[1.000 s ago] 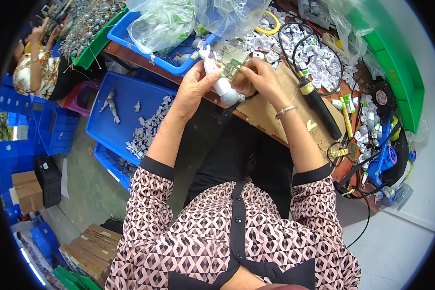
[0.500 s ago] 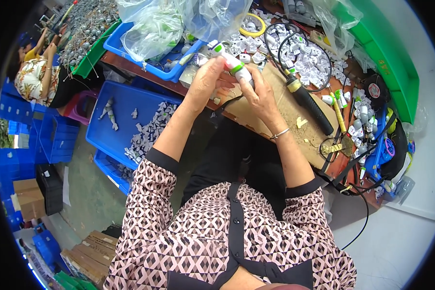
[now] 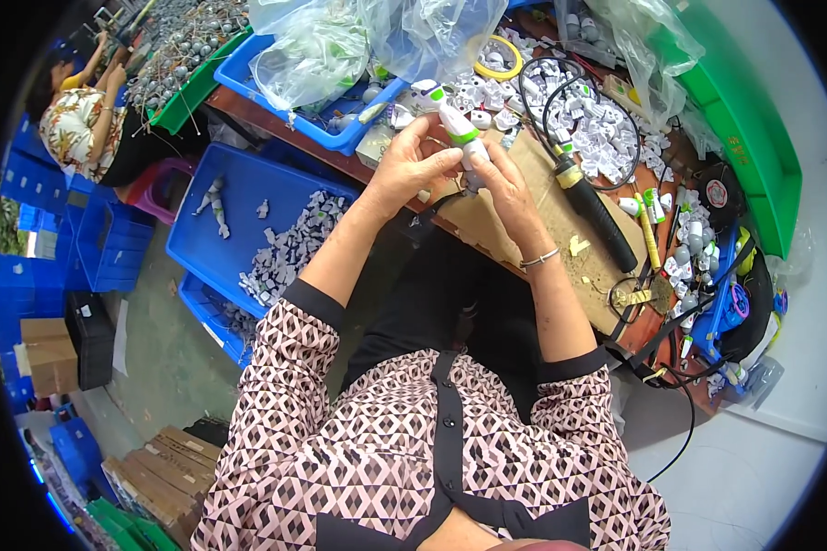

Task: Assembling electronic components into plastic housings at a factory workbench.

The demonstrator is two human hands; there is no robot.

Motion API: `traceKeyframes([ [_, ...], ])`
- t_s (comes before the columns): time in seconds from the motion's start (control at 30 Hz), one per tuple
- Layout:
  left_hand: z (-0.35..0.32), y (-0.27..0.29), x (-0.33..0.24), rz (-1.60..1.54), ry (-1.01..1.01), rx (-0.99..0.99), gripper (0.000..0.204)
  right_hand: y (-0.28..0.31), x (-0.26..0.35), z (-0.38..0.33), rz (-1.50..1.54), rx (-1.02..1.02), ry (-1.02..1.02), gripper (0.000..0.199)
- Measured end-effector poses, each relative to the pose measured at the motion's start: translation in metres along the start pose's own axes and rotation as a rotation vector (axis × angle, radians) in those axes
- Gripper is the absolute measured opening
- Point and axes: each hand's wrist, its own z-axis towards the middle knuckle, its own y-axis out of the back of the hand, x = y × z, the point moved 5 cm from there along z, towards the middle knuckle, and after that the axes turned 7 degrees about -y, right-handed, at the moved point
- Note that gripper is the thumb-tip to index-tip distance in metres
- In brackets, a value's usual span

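Observation:
A white-and-green jointed plastic toy piece [image 3: 454,121] is held up slantwise between my hands, its far end toward the table. My left hand [image 3: 407,172] has its thumb and bent fingers against the left side of the piece. From the right, my right hand [image 3: 508,196] grips the near end, its thumb and fingers pressed about it. The palms and part of the near end are hidden. Beneath both hands is the table's front edge, with a brown cardboard sheet [image 3: 574,280] on top.
Heaped small white parts [image 3: 588,129] cover the table's far side. A black-handled corded tool [image 3: 597,216] lies right of my hands. A blue bin [image 3: 345,142] with plastic bags stands far left, a blue tray [image 3: 225,262] of parts below it. Another person [image 3: 81,129] sits far left.
My left hand has shifted from the middle of the toy piece down toward its near end, baring more of the piece. My right hand stays at the near end. The view has shifted slightly.

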Motion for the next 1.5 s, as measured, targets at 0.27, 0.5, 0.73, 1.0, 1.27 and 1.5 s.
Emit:
traceKeyframes([
  [0.27,0.0,0.002,0.004,-0.02,0.019,-0.002,0.043,0.0,-0.004,0.001,0.133,0.036,-0.078,0.04],
  [0.5,0.001,0.003,0.005,-0.004,0.012,0.001,0.043,-0.002,-0.003,0.002,0.09,0.024,-0.052,0.041],
  [0.73,0.001,0.002,0.004,-0.042,-0.003,-0.008,0.045,-0.003,-0.003,0.003,-0.004,-0.011,0.038,0.04],
  [1.0,-0.002,0.005,0.003,-0.032,-0.032,-0.028,0.047,-0.011,0.014,-0.002,-0.395,-0.167,0.266,0.034],
  [1.27,-0.01,0.01,-0.003,-0.167,-0.001,-0.018,0.046,-0.022,0.036,-0.017,-0.905,-0.394,0.694,0.028],
  [1.5,-0.017,0.013,-0.01,-0.226,-0.01,0.017,0.048,0.035,0.009,0.046,-0.413,-0.239,0.101,0.035],
])
